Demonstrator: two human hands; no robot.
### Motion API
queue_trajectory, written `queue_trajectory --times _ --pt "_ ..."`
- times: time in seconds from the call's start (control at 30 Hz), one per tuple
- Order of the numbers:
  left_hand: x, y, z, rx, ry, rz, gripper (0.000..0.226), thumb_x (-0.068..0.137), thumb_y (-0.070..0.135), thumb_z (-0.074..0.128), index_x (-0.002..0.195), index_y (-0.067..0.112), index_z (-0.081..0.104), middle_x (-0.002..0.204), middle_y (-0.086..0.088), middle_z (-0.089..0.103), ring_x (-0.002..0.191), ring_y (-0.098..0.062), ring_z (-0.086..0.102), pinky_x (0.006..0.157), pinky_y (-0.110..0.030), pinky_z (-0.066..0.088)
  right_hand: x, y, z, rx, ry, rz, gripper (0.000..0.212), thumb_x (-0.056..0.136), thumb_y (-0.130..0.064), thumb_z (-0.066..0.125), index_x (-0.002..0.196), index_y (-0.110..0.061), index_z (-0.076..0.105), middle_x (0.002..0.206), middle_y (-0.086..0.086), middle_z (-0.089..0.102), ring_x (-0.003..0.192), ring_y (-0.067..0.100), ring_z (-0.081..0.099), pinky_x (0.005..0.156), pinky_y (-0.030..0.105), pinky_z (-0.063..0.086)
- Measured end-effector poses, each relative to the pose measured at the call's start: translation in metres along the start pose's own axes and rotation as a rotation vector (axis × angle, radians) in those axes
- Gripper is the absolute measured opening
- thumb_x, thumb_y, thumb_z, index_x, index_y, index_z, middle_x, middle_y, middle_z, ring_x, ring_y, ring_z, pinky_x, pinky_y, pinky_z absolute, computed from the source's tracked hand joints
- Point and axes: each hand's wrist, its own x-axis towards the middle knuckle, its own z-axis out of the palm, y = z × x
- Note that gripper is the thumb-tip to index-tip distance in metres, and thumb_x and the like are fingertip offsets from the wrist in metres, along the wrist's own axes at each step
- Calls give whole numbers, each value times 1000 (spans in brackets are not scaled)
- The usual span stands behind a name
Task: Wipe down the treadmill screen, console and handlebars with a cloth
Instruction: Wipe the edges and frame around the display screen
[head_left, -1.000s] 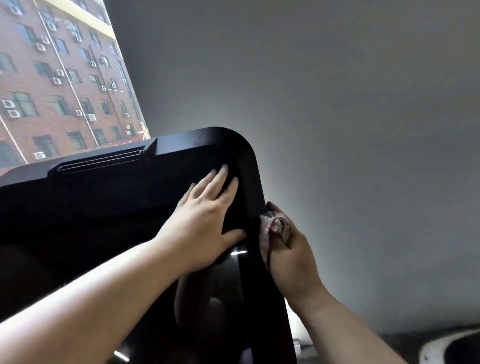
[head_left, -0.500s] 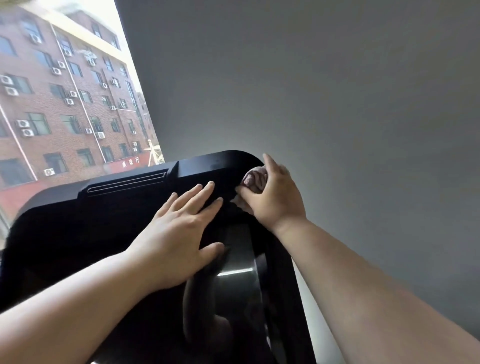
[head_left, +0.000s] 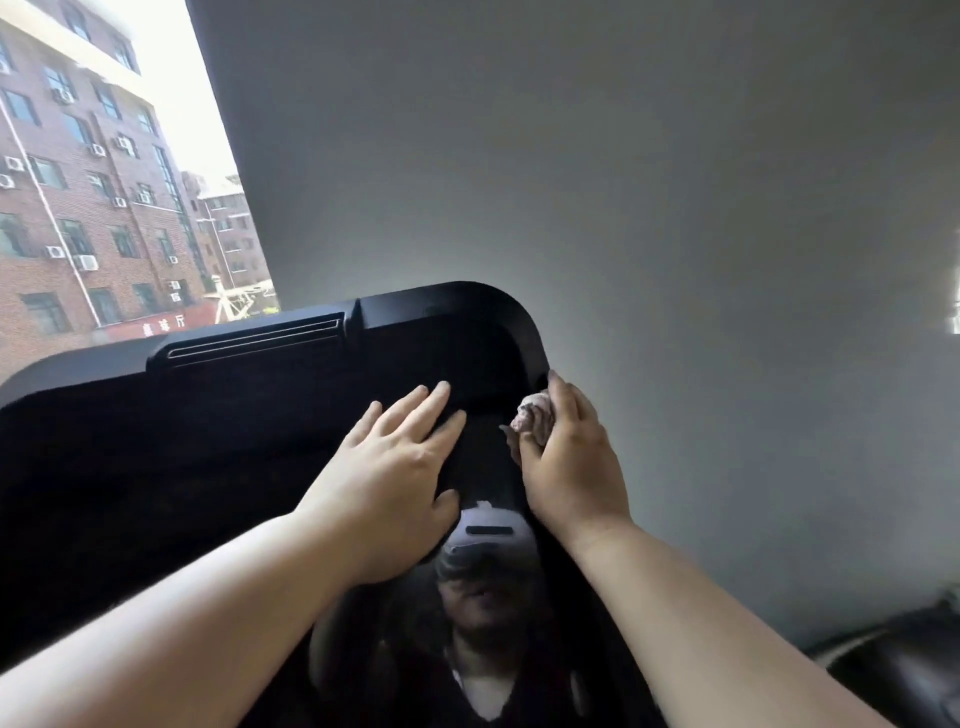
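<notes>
Most of the cloth is buried in the right hand. Only a crumpled pinkish wad pokes out between thumb and forefinger, so its full shape is hard to make out. That hand grips the wad tightly and holds it against the right side of the treadmill screen, just below the screen's rounded top-right corner. The forefinger points up along the edge, and the other fingers are out of sight behind the hand.

The left hand holds nothing. Its palm lies flat on the glass just left of the cloth, fingers straight and slightly spread. The two hands are near each other but do not touch. Both forearms run out of view at the bottom.

The screen is black and glossy, with a dim reflection of the person below the hands, and its left and lower parts are cut off. A slotted vent runs along its top edge. Left of the screen a window shows a brick building. Above and right of the screen is a plain grey wall. A dark shape low to the right of the screen is cropped and I cannot tell what it is.
</notes>
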Motion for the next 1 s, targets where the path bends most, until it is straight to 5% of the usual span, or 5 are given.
queue_trajectory --times 0.23,0.53,0.7,0.9,1.0 --pt "-42 10 25 -37 -55 88 70 94 46 40 153 31 6 160 5 -15 145 -9 -17 116 -30 -10 -67 18 -5 -13 7 92 56 95 -28 53 146 -18 34 143 2 43 127 21 46 97 24 36" --pt "-52 24 30 -18 -54 164 72 95 54 35 153 30 0 159 5 -19 143 -8 -22 116 -31 -12 -139 42 -20 132 -86 396 68 86 -59 51 143 -26 37 133 -6 52 119 12 51 91 20 39" --pt "-37 25 23 19 -52 157 74 94 59 32 152 30 -4 158 8 -22 139 -5 -28 113 -29 -16 -70 34 -24 285 -190 415 35 83 -58 59 102 -29 62 95 -12 69 95 11 64 81 23 47" --pt "-3 32 14 51 -57 94 87 89 67 35 151 28 -11 150 9 -31 135 -5 -32 114 -30 -14 44 16 -4 381 -294 382 87 60 -90 33 107 -25 67 106 0 70 103 21 63 97 40 48" --pt "11 34 17 52 -70 28 94 85 71 38 151 28 -11 156 7 -26 137 -5 -30 117 -32 -9 85 13 7 498 -306 354 76 62 -87 34 88 -25 71 100 3 72 101 24 65 98 43 46"
